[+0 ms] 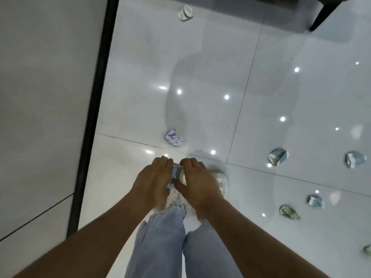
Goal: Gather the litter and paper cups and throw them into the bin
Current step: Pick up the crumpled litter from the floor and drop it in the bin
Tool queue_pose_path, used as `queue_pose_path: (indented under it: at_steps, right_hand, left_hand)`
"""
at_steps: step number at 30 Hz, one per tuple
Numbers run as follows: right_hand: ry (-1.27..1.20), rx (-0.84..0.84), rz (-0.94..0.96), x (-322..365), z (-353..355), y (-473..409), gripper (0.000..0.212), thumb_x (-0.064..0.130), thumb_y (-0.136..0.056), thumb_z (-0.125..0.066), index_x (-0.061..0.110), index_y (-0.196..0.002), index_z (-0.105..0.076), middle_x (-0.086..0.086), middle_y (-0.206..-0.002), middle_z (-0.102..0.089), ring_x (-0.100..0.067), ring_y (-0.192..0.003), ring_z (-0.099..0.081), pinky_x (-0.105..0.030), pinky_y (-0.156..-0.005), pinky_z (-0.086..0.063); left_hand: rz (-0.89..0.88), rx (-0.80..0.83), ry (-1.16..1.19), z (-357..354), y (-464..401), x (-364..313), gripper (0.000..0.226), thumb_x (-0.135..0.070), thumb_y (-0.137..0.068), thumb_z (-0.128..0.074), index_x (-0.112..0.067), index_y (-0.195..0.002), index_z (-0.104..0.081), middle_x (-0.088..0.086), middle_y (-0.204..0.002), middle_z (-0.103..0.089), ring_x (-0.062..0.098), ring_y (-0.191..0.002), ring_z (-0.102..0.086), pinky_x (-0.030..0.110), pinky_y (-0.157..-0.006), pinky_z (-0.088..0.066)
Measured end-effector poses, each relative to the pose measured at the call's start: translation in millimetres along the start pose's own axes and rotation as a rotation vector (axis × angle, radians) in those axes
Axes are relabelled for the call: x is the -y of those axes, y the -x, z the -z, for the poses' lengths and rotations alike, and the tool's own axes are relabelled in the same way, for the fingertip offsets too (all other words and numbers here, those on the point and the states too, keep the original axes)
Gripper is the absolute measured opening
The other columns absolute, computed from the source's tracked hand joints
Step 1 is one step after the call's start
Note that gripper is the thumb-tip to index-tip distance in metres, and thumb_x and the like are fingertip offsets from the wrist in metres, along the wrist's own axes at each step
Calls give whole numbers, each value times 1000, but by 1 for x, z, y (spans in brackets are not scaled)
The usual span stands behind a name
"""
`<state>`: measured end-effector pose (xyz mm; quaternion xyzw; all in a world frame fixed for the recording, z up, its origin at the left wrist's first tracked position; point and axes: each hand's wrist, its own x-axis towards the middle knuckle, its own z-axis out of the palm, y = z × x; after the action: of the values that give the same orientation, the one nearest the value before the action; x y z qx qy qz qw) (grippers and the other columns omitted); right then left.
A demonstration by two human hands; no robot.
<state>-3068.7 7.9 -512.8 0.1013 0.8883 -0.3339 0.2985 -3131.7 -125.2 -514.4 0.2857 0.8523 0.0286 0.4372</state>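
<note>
I stand on a glossy white tiled floor. My left hand (153, 177) and my right hand (197, 181) are pressed together around a crushed blue-and-white paper cup (176, 172), mostly hidden between them. A crumpled lilac paper ball (173, 137) lies on the floor just ahead of my hands. A crumpled white cup (185, 13) lies far ahead. To the right lie several crushed cups: one (277, 156), another (354, 159), a third (315, 201), and a greenish one (289, 212). No bin is in view.
A pale wall panel with a dark vertical strip (94, 109) runs along the left. A dark furniture leg (323, 16) stands at the top right. My legs in light jeans and white shoes (219, 178) are below my hands.
</note>
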Motion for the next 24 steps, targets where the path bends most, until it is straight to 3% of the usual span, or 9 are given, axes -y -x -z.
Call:
queue_pose_path:
  at_steps: [6, 11, 14, 18, 24]
  right_hand:
    - [198, 72, 3, -14, -39, -78, 37, 34, -97, -46, 15, -128, -44, -5, -125, -52, -24, -112, -47, -37, -86, -45]
    - [359, 108, 7, -50, -88, -155, 58, 17, -91, -51, 17, -144, -29, -8, -141, -37, -29, -121, -41, -37, -92, -43]
    - [396, 121, -8, -68, -117, -195, 65, 11, -89, -55, 21, -146, -25, -10, -148, -27, -31, -124, -38, -39, -94, -45]
    - [406, 181, -25, -88, -153, -231, 79, 7, -85, -62, 29, -148, -21, -9, -156, -8, -35, -131, -29, -46, -98, -45]
    - [385, 130, 32, -104, -173, -231, 73, -2, -78, -66, 27, -138, -36, -7, -147, -21, -30, -123, -34, -39, -85, -47]
  left_hand:
    - [297, -80, 65, -38, -24, 57, 64, -44, -79, -69, -18, -128, -38, 0, -115, -48, 14, -104, -52, 27, -83, -53]
    - [437, -131, 255, -92, -60, 104, 75, -42, -74, -72, -26, -135, -31, 1, -105, -42, 20, -104, -46, 33, -67, -49]
    - [441, -165, 277, -125, -79, 124, 67, -35, -70, -73, -23, -126, -39, 0, -96, -40, 19, -93, -44, 29, -61, -41]
    - [424, -212, 377, -160, -107, 140, 57, -24, -65, -78, -8, -110, -48, 6, -101, -49, 24, -90, -49, 38, -70, -47]
    - [367, -192, 381, -177, -131, 141, 69, -30, -69, -77, -13, -126, -42, 4, -109, -49, 18, -99, -48, 31, -71, -45]
